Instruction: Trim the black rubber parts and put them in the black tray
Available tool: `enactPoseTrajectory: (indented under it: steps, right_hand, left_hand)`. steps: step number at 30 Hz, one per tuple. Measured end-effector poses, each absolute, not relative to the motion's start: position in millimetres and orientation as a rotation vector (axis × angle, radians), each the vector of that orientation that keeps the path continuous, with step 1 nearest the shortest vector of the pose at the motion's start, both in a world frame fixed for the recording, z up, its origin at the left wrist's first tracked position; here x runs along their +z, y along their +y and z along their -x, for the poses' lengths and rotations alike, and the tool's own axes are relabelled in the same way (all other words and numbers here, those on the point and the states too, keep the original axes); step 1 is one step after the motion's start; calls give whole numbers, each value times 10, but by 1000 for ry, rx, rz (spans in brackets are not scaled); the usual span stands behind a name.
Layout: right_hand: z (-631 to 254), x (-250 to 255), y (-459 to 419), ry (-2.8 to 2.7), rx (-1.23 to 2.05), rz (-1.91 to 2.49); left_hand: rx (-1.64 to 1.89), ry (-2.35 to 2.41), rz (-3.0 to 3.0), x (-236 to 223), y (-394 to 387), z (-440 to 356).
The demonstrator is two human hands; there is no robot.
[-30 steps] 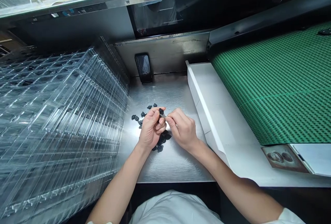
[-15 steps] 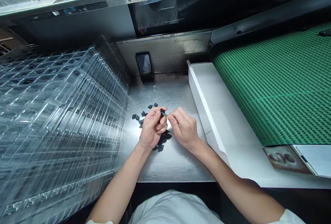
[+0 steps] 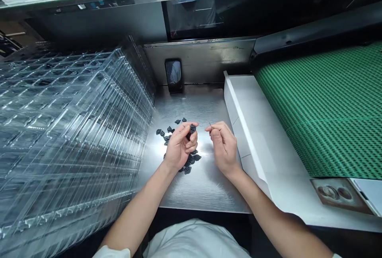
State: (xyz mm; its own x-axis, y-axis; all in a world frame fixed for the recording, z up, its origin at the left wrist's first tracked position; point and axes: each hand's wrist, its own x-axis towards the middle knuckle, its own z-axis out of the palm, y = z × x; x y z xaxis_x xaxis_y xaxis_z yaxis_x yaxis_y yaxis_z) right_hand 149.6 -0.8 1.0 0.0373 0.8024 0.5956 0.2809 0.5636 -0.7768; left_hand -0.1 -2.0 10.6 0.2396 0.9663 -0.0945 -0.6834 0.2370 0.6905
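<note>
My left hand (image 3: 179,146) is closed around a small round black plastic part (image 3: 193,128), its face with several holes turned up between thumb and fingers. More black may be tucked beneath it in the fingers; I cannot make that out. To the right, my right hand (image 3: 223,142) pinches a thin blade (image 3: 210,124) whose narrow tip sticks up past the fingertips. A gap separates the blade from the part. Under and around my left hand, several similar black parts (image 3: 187,169) lie scattered on the metal tabletop (image 3: 205,194), some hidden by the hand.
Tall stacks of clear plastic trays (image 3: 98,91) fill the left side, with black parts in some top pockets. A phone (image 3: 174,76) leans against the back metal wall. On the right, a white ledge (image 3: 253,130) borders a green conveyor belt (image 3: 328,111).
My right hand has drawn the blade away from the black part, to the right. The part in my left hand now shows its holed face. The whole view has shifted slightly.
</note>
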Motion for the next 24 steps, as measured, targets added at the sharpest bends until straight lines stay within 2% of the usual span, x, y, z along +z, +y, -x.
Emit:
enactPoseTrajectory:
  steps: [8,19,24]
  right_hand:
    - [-1449,-76,-9,-1530,693,1050]
    - [-1489,-108,-23,-1507,625,1112]
    - [-1519,-85,-95,-1552,554,1163]
  left_hand:
    - [1088,568,-586,86,-27,-54]
    - [1097,519,-380,48,67,10]
    - [1223,700,-358,67,50,-43]
